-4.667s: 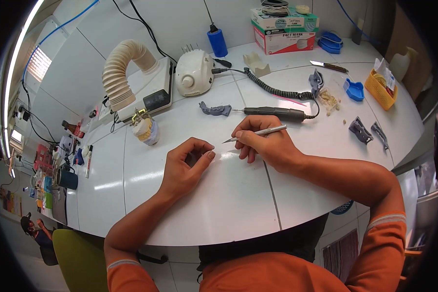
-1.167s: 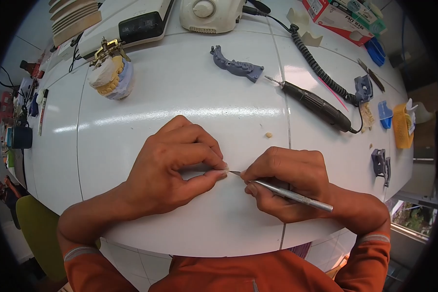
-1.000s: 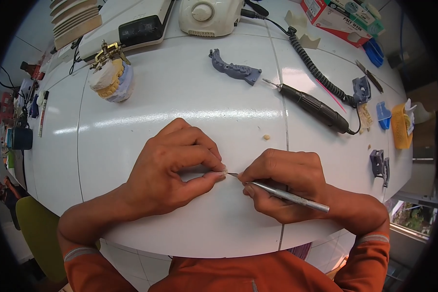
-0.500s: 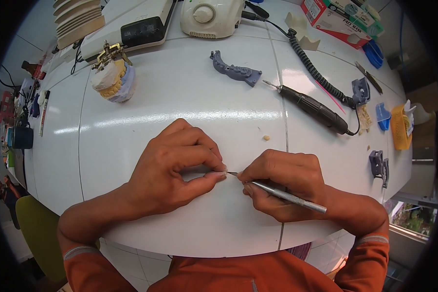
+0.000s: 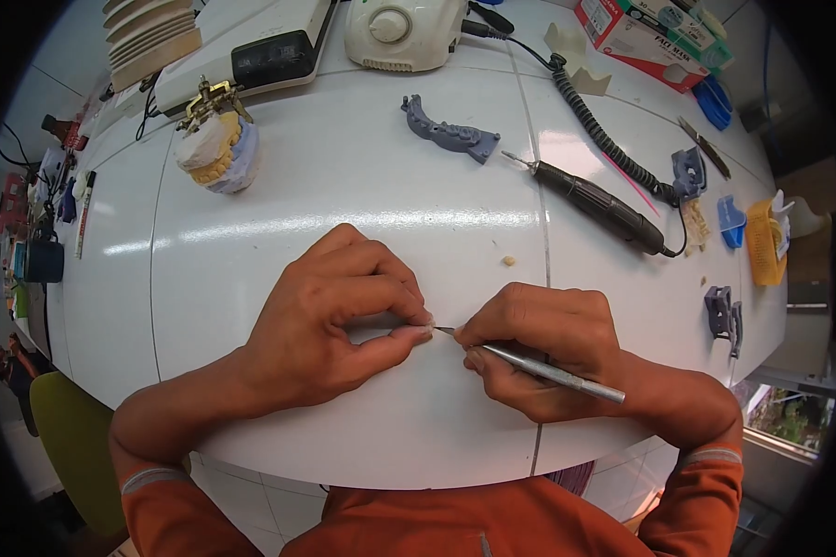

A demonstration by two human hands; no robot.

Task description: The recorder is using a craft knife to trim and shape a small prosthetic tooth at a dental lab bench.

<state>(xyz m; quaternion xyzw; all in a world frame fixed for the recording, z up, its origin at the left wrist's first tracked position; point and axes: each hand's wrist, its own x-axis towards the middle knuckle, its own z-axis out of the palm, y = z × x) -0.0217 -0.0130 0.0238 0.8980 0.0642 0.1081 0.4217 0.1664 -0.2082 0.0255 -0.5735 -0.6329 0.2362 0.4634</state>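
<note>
My left hand [image 5: 334, 325] rests on the white tiled table [image 5: 362, 446], thumb and forefinger closed on a tiny pale piece [image 5: 429, 325]. My right hand [image 5: 548, 343] grips a silver craft knife [image 5: 553, 373] like a pen, its blade tip touching or very near that piece; the fingertips partly hide both. Beyond the hands lie a small yellowish crumb [image 5: 508, 261], a black rotary handpiece [image 5: 585, 200] on a coiled cord and a grey-blue dental model piece [image 5: 450, 135]. A plaster dental cast in a brass articulator [image 5: 215, 153] stands to the upper left.
Behind are a white control box [image 5: 390, 37], an extractor unit [image 5: 186, 88] and mask boxes [image 5: 632, 42]. At right are a yellow basket [image 5: 766, 241], blue tray [image 5: 731, 223], grey pieces [image 5: 723, 316] and a knife [image 5: 706, 148]. A seated person [image 5: 9, 362] is at far left.
Since the oldest frame the view has tipped down, and the knife tip has come to my left fingertips, which have closed on the tiny piece. Over the last second there is almost no movement.
</note>
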